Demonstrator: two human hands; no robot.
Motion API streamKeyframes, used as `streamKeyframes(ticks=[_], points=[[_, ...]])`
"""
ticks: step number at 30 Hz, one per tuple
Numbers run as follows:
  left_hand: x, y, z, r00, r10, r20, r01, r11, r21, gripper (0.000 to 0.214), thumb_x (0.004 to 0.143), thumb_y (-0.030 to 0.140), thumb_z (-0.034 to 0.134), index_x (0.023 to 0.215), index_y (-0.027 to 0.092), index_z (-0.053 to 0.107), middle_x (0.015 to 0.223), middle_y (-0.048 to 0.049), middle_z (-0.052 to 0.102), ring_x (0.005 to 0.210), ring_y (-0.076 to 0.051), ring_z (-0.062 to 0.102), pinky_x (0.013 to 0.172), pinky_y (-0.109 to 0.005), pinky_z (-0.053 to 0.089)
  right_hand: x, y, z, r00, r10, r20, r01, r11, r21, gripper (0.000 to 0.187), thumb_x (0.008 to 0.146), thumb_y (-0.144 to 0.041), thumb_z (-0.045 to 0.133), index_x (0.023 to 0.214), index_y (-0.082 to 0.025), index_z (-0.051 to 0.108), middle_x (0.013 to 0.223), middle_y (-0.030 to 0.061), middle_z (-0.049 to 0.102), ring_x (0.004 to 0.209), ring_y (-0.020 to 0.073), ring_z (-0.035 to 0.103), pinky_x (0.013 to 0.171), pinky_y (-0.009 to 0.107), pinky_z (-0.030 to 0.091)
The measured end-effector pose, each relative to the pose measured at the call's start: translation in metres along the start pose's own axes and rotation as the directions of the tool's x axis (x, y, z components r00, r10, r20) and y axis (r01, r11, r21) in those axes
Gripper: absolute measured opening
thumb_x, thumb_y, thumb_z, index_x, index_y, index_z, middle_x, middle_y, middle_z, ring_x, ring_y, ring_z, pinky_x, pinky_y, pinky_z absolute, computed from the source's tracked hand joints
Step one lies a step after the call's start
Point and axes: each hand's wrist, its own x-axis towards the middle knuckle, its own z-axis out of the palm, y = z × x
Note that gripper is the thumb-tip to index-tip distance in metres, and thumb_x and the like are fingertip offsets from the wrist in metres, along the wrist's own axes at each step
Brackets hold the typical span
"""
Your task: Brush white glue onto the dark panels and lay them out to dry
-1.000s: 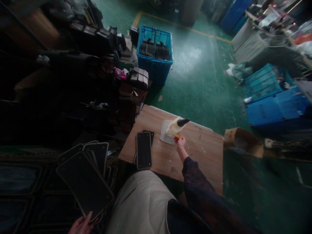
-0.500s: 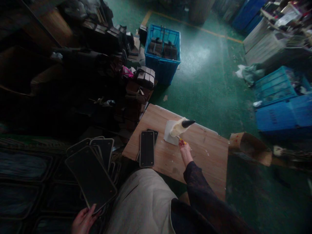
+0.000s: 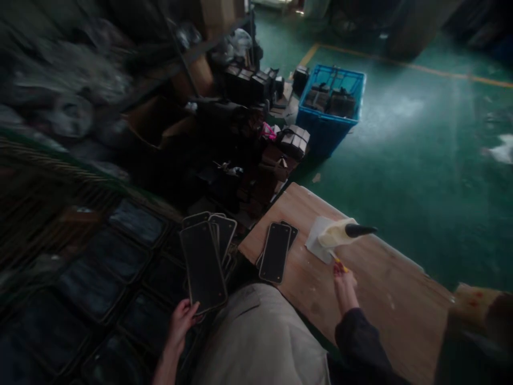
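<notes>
Gripping a panel [image 3: 203, 264] by its near corner in the left hand [image 3: 183, 321], off the edge of the board [image 3: 385, 305]. Pinching a tool [image 3: 340, 262] in the right hand [image 3: 345, 282], near the bottle [image 3: 336, 233], with bare board open to that hand's right.

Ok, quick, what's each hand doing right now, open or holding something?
Left hand: closed on the near end of a dark panel.
Right hand: closed around a thin yellow-handled tool.
</notes>
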Motion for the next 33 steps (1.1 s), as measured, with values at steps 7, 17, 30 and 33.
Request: streamKeyframes(ticks=[7, 17, 30, 33], points=[[0.01, -0.009, -0.012, 0.99, 0.092, 0.105, -0.088, 0.995, -0.038, 0.052, 0.052, 0.047, 0.083, 0.083, 0.018, 0.052, 0.07, 0.001, 0.066, 0.059, -0.015, 0.066, 0.052, -0.025, 0.057, -0.086, 0.0, 0.045, 0.974, 0.108, 0.197, -0.095, 0.993, -0.073, 0.016, 0.07, -0.033, 0.069, 0.074, -0.019, 0.063, 0.064, 0.0036, 0.069, 0.054, 0.0188, 0.067, 0.048, 0.028, 0.055], [0.026, -0.021, -0.031, 0.964, 0.123, 0.237, -0.11, 0.991, -0.071, 0.06, 0.054, 0.054, 0.08, 0.09, 0.019, 0.049, 0.072, 0.0, 0.064, 0.051, -0.017, 0.066, 0.042, -0.022, 0.049, -0.311, -0.005, 0.196, 0.178, -0.066, 0.982, 0.732, 0.675, -0.087, 0.029, 0.09, -0.041, 0.056, 0.109, -0.021, 0.064, 0.085, 0.0043, 0.073, 0.075, 0.019, 0.07, 0.067, 0.027, 0.053], [0.031, -0.029, -0.047, 0.934, 0.125, 0.336, -0.055, 0.976, -0.209, 0.055, 0.063, 0.056, 0.074, 0.092, 0.018, 0.046, 0.067, 0.0003, 0.063, 0.053, -0.019, 0.069, 0.045, -0.022, 0.049, -0.36, 0.02, 0.288, -0.199, 0.013, 0.98, 0.98, 0.028, 0.198, 0.028, 0.096, -0.036, 0.043, 0.106, -0.022, 0.065, 0.082, 0.0016, 0.068, 0.064, 0.0139, 0.058, 0.055, 0.023, 0.035], [0.033, -0.031, -0.047, 0.932, 0.125, 0.341, -0.053, 0.976, -0.211, 0.053, 0.064, 0.055, 0.074, 0.091, 0.018, 0.046, 0.067, -0.0002, 0.063, 0.053, -0.018, 0.068, 0.045, -0.022, 0.049, -0.358, 0.025, 0.298, -0.19, 0.031, 0.981, 0.982, 0.022, 0.189, 0.027, 0.096, -0.036, 0.044, 0.103, -0.021, 0.065, 0.079, 0.0013, 0.067, 0.062, 0.0134, 0.056, 0.054, 0.023, 0.034]])
